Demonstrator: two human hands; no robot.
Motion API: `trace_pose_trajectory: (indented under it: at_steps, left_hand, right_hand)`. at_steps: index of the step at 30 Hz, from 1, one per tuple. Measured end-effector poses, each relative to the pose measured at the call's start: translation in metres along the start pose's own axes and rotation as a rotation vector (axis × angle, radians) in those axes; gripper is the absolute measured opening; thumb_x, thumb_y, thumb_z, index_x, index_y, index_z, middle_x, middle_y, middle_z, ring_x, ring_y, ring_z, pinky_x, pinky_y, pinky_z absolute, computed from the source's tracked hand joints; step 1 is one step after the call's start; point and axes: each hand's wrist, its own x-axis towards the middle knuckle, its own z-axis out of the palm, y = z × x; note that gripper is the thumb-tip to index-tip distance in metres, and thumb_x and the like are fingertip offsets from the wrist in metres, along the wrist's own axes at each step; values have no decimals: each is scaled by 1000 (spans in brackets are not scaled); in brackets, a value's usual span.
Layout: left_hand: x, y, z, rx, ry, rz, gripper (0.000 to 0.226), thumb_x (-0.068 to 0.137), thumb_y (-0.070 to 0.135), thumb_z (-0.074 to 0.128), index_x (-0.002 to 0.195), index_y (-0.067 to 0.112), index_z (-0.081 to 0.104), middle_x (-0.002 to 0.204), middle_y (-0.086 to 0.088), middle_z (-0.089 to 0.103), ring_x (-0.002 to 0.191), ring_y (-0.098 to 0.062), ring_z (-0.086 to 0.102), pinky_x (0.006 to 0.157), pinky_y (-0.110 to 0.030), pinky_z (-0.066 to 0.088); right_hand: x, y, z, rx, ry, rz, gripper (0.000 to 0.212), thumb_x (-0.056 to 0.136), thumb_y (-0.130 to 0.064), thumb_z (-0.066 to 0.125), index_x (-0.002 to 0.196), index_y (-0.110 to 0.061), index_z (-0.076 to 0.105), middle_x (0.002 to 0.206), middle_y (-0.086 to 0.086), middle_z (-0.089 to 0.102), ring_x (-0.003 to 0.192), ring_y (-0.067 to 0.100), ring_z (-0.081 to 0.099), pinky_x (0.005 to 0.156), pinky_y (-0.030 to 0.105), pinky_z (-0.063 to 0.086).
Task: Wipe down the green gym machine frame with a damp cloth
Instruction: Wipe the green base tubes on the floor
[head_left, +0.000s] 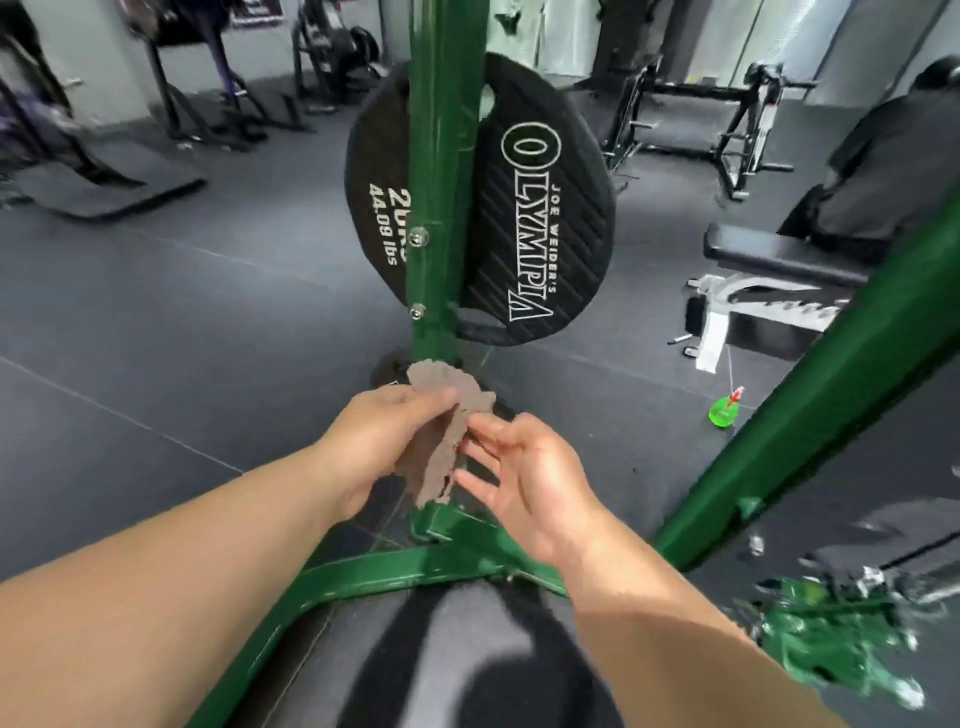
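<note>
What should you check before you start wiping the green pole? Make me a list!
1. Holding the cloth: ok, the left hand grips it.
2. Is the cloth damp: cannot tell.
3. Is the cloth spread flat: not ok, it is bunched.
4. Is the right hand free: ok, open beside the cloth.
5. Is the spray bottle nearby: ok, on the floor to the right.
6. Is the green post all reachable: not ok, a weight plate covers part.

Setting: gym. Rubber floor (156, 312), black weight plate (540, 208) behind green frame (441, 156). Padded bench (769, 254) and steel racks (696, 92) beyond.
</note>
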Motion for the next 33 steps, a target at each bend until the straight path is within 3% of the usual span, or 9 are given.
trace_pose_trajectory:
  at_steps: [4, 8, 11, 13, 15, 19, 25, 30, 33]
  left_hand:
    - [-27, 23, 58, 28, -28, 7, 18, 87, 13, 70, 104, 12, 72, 96, -10, 75, 84, -26, 70, 80, -40, 54]
    - [-43, 43, 101, -12, 42, -43, 22, 91, 2, 54, 99, 11, 72, 86, -6, 73, 66, -15, 65, 55, -23, 45]
    - [-62, 51, 119, -51, -61, -117, 46, 89, -9, 38, 113, 16, 68, 103, -10, 74, 83, -22, 69, 71, -32, 52]
    - [-72, 53, 127, -75, -119, -153, 49, 84, -16, 33, 113, 7, 64, 113, -16, 71, 99, -28, 68, 89, -46, 55]
    - [-75, 58, 126, -141, -123, -181, 42, 84, -11, 35, 112, 4, 65, 105, -14, 72, 95, -28, 69, 87, -43, 56]
    - [-71, 86, 104, -109, -222, -215, 47, 88, 47, 59, 124, 17, 63, 105, -2, 74, 88, -16, 69, 68, -27, 53]
    - [-51, 115, 58, 216, -24, -76, 13, 90, -3, 57, 97, 8, 60, 83, -13, 62, 64, -18, 57, 52, -24, 45]
    - [-47, 154, 48, 85, 90, 140, 38, 89, -11, 44, 74, 11, 71, 76, -12, 68, 70, -22, 63, 67, -32, 54]
    - [-52, 187, 48, -67, 61, 174, 35, 92, 10, 44, 71, 7, 71, 75, -9, 70, 63, -19, 64, 61, -28, 54]
  right_hand:
    - [-36, -51, -51, -283, -133, 2, 44, 93, 7, 36, 91, -21, 69, 90, -14, 74, 98, 9, 63, 92, 32, 51]
    - [-51, -99, -90, -494, -100, -49, 41, 93, 5, 49, 104, -28, 70, 96, -20, 70, 94, 0, 63, 75, 17, 47]
    - [-56, -113, -113, -566, -163, 61, 43, 89, -7, 65, 124, -30, 57, 116, -12, 62, 107, 4, 59, 87, 20, 42]
    - [-59, -113, -122, -670, -252, 178, 38, 85, -10, 70, 119, -25, 65, 116, -6, 70, 106, 9, 62, 89, 25, 44]
    - [-61, -113, -123, -730, -302, 193, 22, 85, -9, 69, 105, -17, 74, 105, -2, 75, 97, 10, 68, 87, 25, 50]
    - [-52, -126, -107, -707, -195, -30, 9, 87, -6, 65, 82, -11, 70, 79, 3, 71, 69, 10, 63, 58, 17, 47]
    - [-41, -140, -57, -791, -218, -172, 28, 95, -3, 54, 90, -25, 69, 94, 0, 73, 86, 14, 66, 73, 29, 53]
    - [-46, -174, -18, -696, -75, -348, 48, 93, 6, 40, 84, -29, 72, 93, -2, 73, 89, 20, 69, 80, 41, 61]
    - [-50, -204, -1, -543, 5, -408, 51, 91, 10, 38, 83, -24, 75, 101, 5, 73, 91, 22, 71, 69, 33, 62]
